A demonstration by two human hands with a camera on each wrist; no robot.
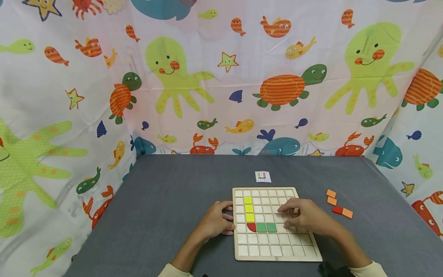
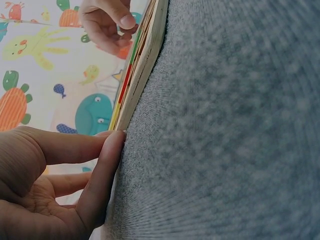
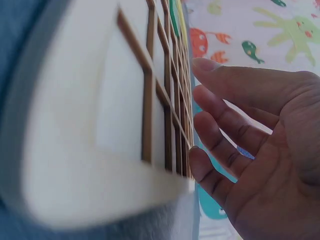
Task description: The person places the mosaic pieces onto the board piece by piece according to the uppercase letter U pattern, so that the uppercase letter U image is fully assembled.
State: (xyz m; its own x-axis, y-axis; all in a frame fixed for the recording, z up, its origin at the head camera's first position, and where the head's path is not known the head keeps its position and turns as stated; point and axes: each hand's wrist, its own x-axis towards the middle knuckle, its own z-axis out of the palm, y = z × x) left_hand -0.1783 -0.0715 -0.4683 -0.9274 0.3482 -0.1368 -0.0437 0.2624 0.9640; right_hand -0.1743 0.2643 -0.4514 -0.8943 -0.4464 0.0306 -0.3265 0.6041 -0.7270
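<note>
A wooden grid board [image 1: 264, 259] lies on the grey table. Three yellow square tiles [image 1: 249, 208] run down its second column. Below them sits a red rounded piece [image 1: 252, 227], followed to the right by two green square tiles [image 1: 266, 227]. My left hand [image 1: 215, 222] pinches the board's left edge between thumb and finger, as the left wrist view shows. Over the right part of the board hovers my right hand [image 1: 309, 216], fingers loosely bent. In the right wrist view, nothing lies between that hand's thumb and fingers [image 3: 215, 132].
Right of the board lie three orange square tiles [image 1: 347, 213] and a red piece [image 1: 337, 209]. A small card [image 1: 263, 177] with a coloured grid pattern lies beyond the board's far edge. A curtain [image 1: 207, 84] printed with sea animals surrounds the table [image 1: 173, 192].
</note>
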